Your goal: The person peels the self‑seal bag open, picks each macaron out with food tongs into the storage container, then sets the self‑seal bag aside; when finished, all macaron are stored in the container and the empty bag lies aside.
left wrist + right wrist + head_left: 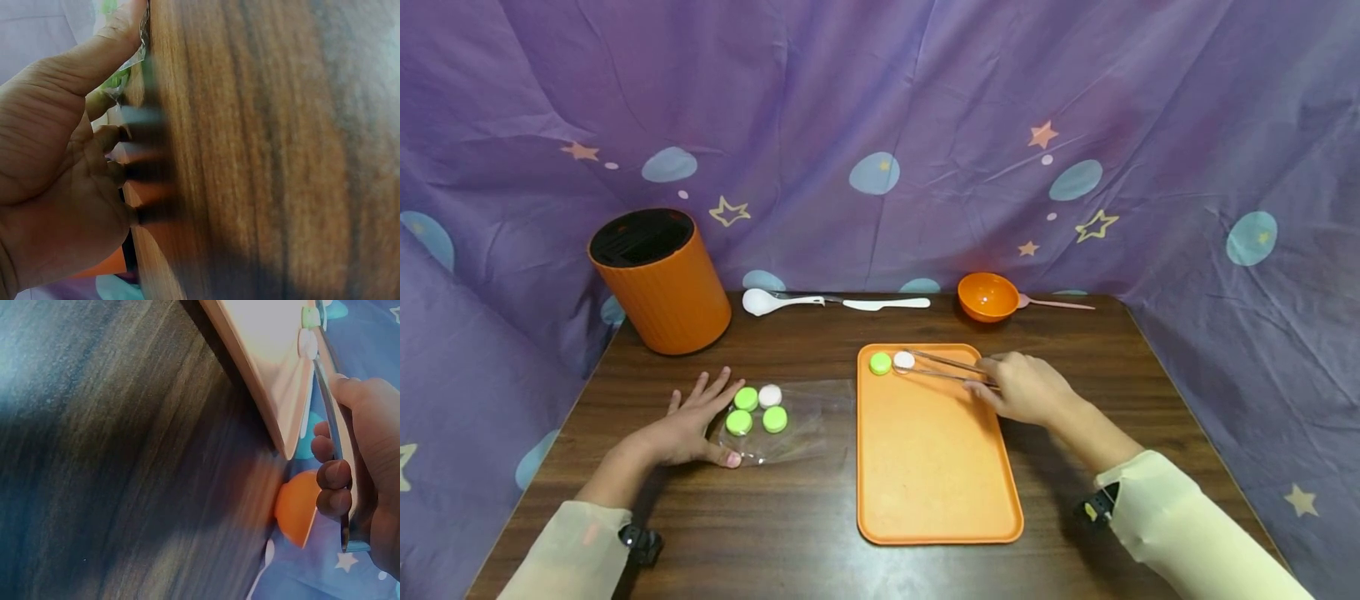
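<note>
Nearest, the flat orange plastic tray [936, 450] lies mid-table; at its far left corner a round white cap [904, 360] is pinched by metal tongs [951, 368] grasped in the right hand [1026, 389], while the left hand [688, 425] is spread flat on a clear plastic bag [808, 417]

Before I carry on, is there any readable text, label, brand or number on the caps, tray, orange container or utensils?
None: no words, brands or numbers show in any view.
Orange tray: plain.
Green and white caps on the plastic bag and the two on the tray: tops blank.
Orange container: ribbed, unlabelled.
Backdrop cloth: only printed stars and planets.
Tongs in the right hand: no marking seen.
</note>
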`<state>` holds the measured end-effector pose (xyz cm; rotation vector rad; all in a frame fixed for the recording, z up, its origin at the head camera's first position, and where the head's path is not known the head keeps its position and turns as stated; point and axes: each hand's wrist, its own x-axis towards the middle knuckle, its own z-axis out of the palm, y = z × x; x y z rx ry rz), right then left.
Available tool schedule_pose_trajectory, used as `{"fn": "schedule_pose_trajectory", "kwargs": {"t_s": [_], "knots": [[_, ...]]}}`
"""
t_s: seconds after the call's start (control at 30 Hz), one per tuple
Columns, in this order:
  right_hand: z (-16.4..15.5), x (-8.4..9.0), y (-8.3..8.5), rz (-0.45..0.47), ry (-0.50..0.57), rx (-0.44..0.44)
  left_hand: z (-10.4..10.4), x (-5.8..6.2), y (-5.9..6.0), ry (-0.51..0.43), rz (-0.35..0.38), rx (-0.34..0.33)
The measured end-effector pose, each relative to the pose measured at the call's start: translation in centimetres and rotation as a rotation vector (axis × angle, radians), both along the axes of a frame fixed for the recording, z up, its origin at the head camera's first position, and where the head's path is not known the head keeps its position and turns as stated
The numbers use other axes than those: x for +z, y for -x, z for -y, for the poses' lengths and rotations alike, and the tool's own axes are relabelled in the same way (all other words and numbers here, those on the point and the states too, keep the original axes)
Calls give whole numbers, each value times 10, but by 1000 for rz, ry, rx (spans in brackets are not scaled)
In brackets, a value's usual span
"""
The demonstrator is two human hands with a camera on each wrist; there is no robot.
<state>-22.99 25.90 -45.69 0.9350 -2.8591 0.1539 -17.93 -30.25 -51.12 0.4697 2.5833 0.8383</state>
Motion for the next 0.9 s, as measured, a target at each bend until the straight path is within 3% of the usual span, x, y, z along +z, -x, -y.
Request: {"fn": "schedule_pose_trajectory", "kwargs": {"t_s": [0.37,0.9], "knots": [[10,7,-6,-27,35,21,0,1,1,11,20,11],[46,9,-26,-66,24,197,1,-3,3,17,17,9]]}}
